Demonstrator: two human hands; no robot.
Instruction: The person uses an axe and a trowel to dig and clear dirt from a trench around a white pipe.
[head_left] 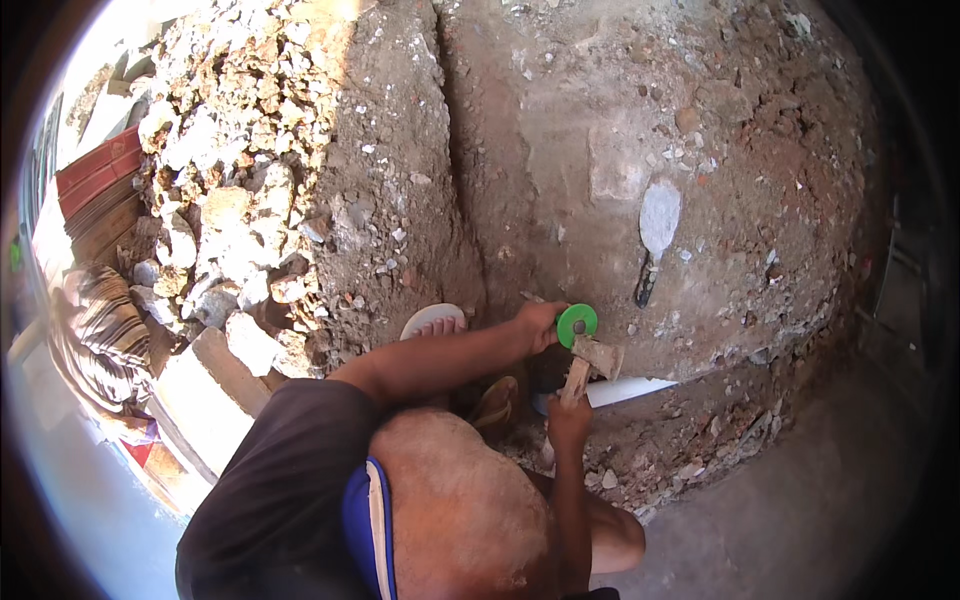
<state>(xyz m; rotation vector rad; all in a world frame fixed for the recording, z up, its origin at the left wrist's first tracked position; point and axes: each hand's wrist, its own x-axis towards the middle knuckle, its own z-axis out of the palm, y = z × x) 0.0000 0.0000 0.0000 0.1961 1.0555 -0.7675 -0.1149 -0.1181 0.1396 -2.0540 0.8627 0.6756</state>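
My left hand (540,325) is closed around a chisel fitted with a round green hand guard (577,320). The chisel's struck end shows as a grey knob in the middle of the guard; its shaft is mostly hidden by my fingers. In my right hand (569,422) is a hammer with a wooden handle (575,384), gripped partway along. Its dusty head (599,357) is right beside the guard; whether they touch I cannot tell. Just beyond the right hand, a white pipe (630,389) lies in the dug ground, partly hidden by the hammer and hand.
A trowel (660,222) with a dust-coated blade and dark handle lies on the dirt to the right. A narrow groove (458,150) runs through the ground. Broken rubble (240,210) is heaped at left, beside stacked reddish slabs (100,170) and striped cloth (105,315). A sandalled foot (435,322) stands near my left forearm.
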